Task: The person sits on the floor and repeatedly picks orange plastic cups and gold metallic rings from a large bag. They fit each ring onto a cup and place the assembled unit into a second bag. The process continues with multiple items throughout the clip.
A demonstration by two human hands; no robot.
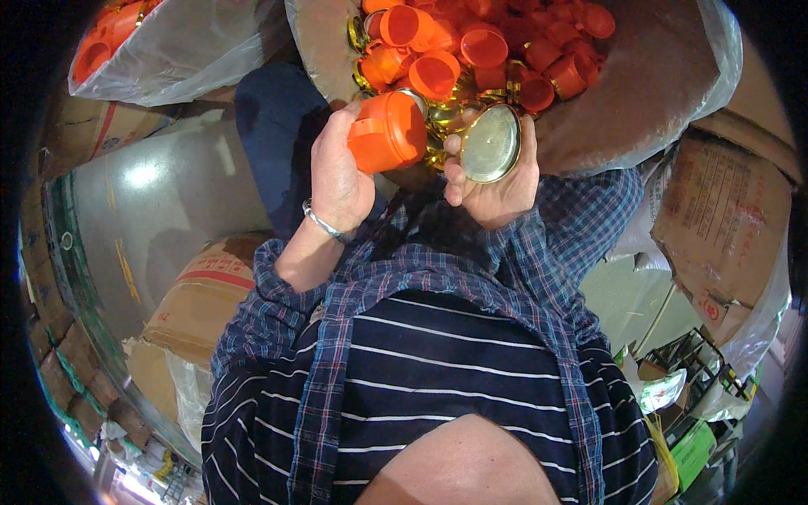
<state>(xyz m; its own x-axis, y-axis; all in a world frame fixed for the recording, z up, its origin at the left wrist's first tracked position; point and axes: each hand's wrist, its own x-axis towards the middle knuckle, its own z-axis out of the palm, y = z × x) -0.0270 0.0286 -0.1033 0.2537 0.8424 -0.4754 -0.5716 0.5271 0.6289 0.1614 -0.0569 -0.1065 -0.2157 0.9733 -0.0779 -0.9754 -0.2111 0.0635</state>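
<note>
The left hand [338, 172] is wrapped around a squat orange plastic cap [388, 132] with a moulded band on its side, fingers closed over its back so that its mouth tilts toward the right. The right hand [497, 181] pinches a round gold-coloured metal disc [491, 143] by its rim, thumb on the near edge and fingers behind, its flat face turned up toward the camera. The 2 pieces sit near each other but apart, just in front of a large plastic-lined bag [665, 93] heaped with more loose orange caps [484, 46] and gold rings [444, 114].

The main risk, as I judge it, lies in the disc: it is thin, held only at the edge, and a slight slackening could let it slide into the heap, where it would be hard to pick out among the other gold parts. The cap is tilted, so bringing the disc in at an angle could make it jam crooked in the mouth. The hands also hover close to the pile, and a knock could spill caps over the bag's rim.
</note>
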